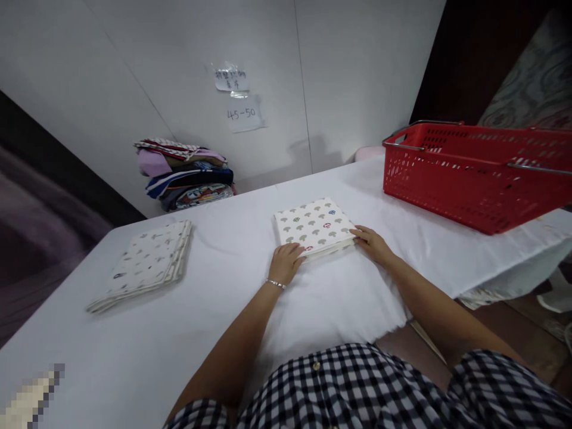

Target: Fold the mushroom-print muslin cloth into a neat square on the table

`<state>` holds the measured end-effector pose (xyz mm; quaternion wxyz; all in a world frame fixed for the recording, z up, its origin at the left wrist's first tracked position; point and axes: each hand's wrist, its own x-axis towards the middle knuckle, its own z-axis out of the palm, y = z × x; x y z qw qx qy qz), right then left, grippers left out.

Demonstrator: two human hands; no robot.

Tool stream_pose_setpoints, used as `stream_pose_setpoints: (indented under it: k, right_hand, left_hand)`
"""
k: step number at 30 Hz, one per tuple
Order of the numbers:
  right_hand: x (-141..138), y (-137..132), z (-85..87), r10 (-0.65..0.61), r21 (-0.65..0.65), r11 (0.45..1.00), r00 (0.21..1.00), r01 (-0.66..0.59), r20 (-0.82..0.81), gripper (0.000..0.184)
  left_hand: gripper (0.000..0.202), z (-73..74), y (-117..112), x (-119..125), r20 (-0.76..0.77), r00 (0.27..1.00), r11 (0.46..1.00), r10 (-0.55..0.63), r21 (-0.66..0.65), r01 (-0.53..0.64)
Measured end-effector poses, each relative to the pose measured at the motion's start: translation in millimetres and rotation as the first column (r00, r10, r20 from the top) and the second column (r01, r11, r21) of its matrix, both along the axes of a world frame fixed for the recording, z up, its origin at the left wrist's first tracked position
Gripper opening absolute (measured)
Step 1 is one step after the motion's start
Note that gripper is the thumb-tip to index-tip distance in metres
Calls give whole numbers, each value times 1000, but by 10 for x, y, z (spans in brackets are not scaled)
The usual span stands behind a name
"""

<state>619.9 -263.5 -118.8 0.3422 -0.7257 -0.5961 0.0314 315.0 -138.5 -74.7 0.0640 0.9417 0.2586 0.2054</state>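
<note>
A folded white cloth (315, 225) with grey mushroom prints and a few red, green and blue ones lies flat on the white-covered table (232, 286) in front of me. My left hand (286, 263) holds its near left corner, fingers closed over the top and a bracelet at the wrist. At the near right corner, my right hand (372, 243) grips the edge, its fingers close together on the fabric. The thumbs' undersides are hidden. Off to the left lies a second folded white cloth (149, 256), printed with small dark motifs; neither hand touches it.
A red plastic basket (456, 185) with metal handles stands on the right of the table. Behind the far edge, a pile of folded fabrics (187, 173) rests against the wall. Paper notes (245, 113) are taped above. A pixelated beige patch (31, 396) covers the lower left corner.
</note>
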Motion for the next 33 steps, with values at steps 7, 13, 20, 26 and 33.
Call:
stream_pose_setpoints:
  k: [7, 13, 20, 26, 33]
  right_hand:
    - [-82, -13, 85, 70, 101, 991, 987, -85, 143, 35]
    - [-112, 18, 109, 64, 46, 996, 979, -74, 195, 33]
    - [-116, 45, 83, 64, 119, 988, 968, -95, 243, 32]
    - [-98, 43, 44, 127, 228, 953, 944, -202, 303, 36]
    - [-109, 17, 53, 117, 207, 958, 931, -197, 345, 41]
  left_hand:
    - [28, 54, -92, 91, -22, 999, 999, 44, 2, -44]
    - [27, 77, -187, 310, -29, 999, 999, 23, 27, -22]
    - [21, 185, -256, 526, -159, 986, 995, 60, 93, -45]
    - [38, 225, -259, 572, -337, 940, 966, 48, 257, 43]
    - [44, 222, -214, 644, -379, 925, 937, 6, 326, 128]
